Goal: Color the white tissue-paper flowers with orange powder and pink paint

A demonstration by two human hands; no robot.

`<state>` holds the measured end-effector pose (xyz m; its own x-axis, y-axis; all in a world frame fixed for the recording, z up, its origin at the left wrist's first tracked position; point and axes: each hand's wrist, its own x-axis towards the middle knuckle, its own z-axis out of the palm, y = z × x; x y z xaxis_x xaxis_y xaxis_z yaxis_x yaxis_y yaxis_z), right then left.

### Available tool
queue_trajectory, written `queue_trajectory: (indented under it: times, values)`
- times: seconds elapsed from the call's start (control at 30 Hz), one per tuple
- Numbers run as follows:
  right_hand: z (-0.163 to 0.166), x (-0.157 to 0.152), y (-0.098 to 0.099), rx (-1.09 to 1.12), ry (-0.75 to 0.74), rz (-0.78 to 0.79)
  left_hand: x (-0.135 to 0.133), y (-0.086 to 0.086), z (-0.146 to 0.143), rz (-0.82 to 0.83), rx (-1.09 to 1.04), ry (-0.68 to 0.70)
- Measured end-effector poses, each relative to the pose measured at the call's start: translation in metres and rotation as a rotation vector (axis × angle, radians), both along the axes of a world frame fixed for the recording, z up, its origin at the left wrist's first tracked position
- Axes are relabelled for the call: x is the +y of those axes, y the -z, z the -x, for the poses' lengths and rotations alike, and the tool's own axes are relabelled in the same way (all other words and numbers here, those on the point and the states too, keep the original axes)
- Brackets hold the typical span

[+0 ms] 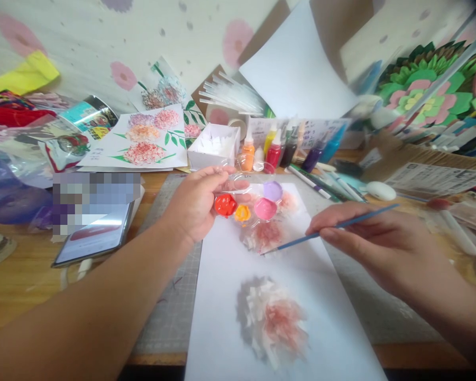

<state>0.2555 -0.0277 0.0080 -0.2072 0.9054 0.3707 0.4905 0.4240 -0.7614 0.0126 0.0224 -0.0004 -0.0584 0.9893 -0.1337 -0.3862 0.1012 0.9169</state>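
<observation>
My left hand (196, 198) holds a clear paint palette (244, 182) by its left rim, over the far part of a white paper sheet (226, 296). Its wells carry red, orange, pink and lilac paint. In my right hand (353, 233) a thin blue paintbrush (301, 242) is pinched between thumb and fingers. Its tip points down-left at the edge of a reddish ruffled flower (264, 235) on the sheet; whether it touches is unclear. Nearer to me sits a larger white flower (277, 323) with a reddish middle. A third pinkish flower (289, 201) is partly behind the palette.
Under the sheet lies a grey cutting mat (170, 296). A phone (95, 233) rests at left. Paint bottles (273, 153), a white box (214, 145) and flower pictures (150, 137) line the back. Markers (313, 182) and a cardboard box (424, 164) are at right.
</observation>
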Motion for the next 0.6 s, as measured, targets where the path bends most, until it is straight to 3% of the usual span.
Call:
queue_trajectory:
  times: [0.6]
  values:
    - [-0.002,0.0011,0.0006,0.035,0.094,0.032,-0.0007,-0.001,0.0001,-0.007,-0.005,0.001]
